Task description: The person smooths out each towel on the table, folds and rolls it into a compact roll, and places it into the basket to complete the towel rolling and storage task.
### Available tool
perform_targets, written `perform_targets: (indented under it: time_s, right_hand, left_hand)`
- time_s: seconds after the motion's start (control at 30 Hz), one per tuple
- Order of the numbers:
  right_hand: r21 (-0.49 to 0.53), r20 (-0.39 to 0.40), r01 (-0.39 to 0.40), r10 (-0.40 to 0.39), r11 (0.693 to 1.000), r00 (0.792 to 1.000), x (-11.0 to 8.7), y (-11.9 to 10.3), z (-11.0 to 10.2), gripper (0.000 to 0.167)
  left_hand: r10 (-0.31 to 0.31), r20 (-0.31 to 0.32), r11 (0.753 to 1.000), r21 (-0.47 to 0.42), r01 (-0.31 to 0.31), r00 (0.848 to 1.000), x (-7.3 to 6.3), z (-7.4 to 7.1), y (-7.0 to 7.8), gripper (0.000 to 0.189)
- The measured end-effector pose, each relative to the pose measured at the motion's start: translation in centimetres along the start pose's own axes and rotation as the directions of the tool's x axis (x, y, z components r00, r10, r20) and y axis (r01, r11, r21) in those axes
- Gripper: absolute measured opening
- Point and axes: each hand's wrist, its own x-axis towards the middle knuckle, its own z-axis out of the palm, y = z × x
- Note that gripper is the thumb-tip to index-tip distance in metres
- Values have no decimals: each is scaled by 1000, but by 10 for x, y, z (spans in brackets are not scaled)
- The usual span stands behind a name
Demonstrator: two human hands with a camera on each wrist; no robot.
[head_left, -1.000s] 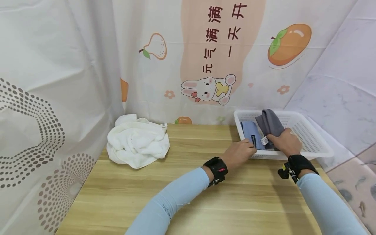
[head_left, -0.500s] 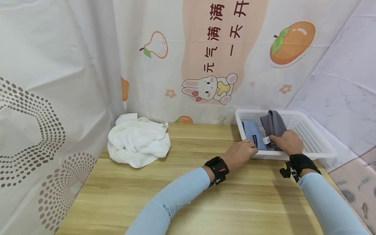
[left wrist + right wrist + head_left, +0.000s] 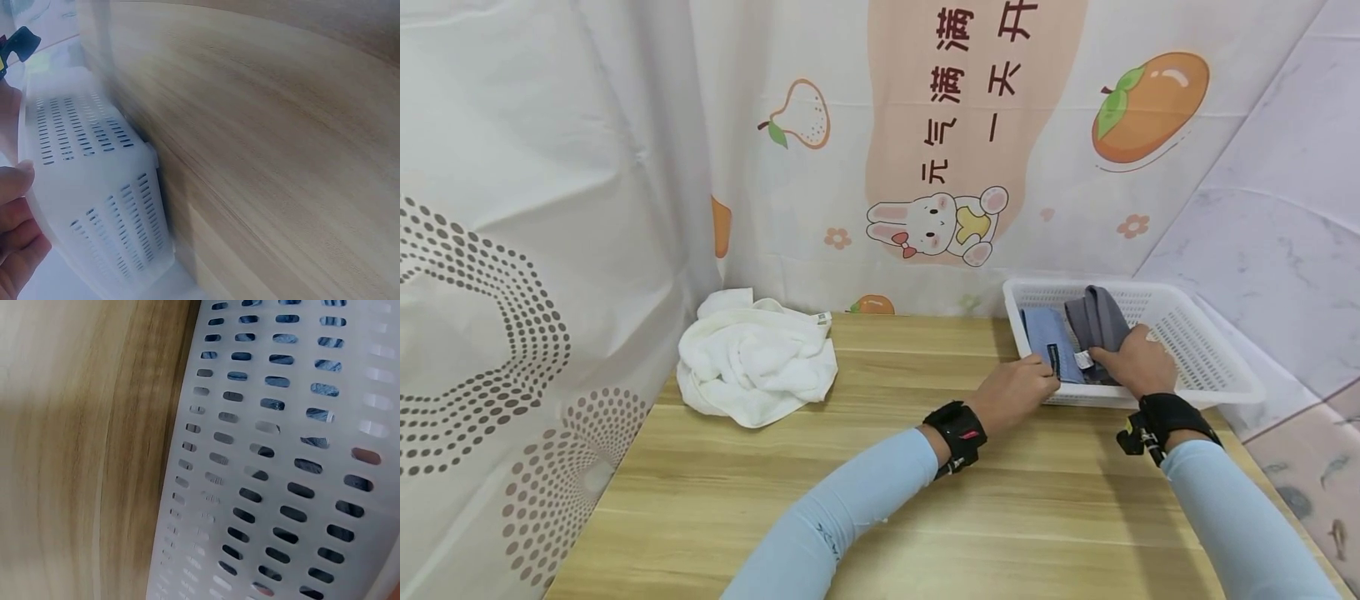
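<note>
A white perforated plastic basket (image 3: 1213, 367) stands at the back right of the wooden table. Inside it, at the left end, lies a folded blue cloth (image 3: 1043, 333) with a black label. Beside that is a folded grey cloth (image 3: 1097, 321) bearing a white tag. My right hand (image 3: 1138, 362) reaches over the front rim and holds the grey cloth near its tag, the fingers partly hidden. My left hand (image 3: 1015, 392) is curled at the basket's front left corner; in the left wrist view its fingers (image 3: 25, 253) grip the rim.
A crumpled white towel (image 3: 756, 362) lies at the back left of the wooden table (image 3: 880, 467). A printed curtain (image 3: 820, 208) hangs along the back edge, with white sheeting (image 3: 550, 167) on the left and a marbled panel (image 3: 1277, 208) on the right.
The grey cloth has settled slightly lower and to the right in the basket, with my right hand on it. My left hand stays at the basket's corner. The view has shifted slightly.
</note>
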Motion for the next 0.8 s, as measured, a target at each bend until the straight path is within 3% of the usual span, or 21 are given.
perform_targets:
  time_s: [0.43, 0.8]
  right_hand:
    - [31, 49, -28, 27, 999, 998, 1, -3, -1, 106]
    - [17, 73, 3, -4, 1000, 997, 4, -2, 1, 107]
  left_hand:
    - [3, -2, 1000, 3, -3, 1000, 0, 1, 0, 20]
    - [-3, 3, 1000, -6, 3, 1000, 0, 2, 0, 19]
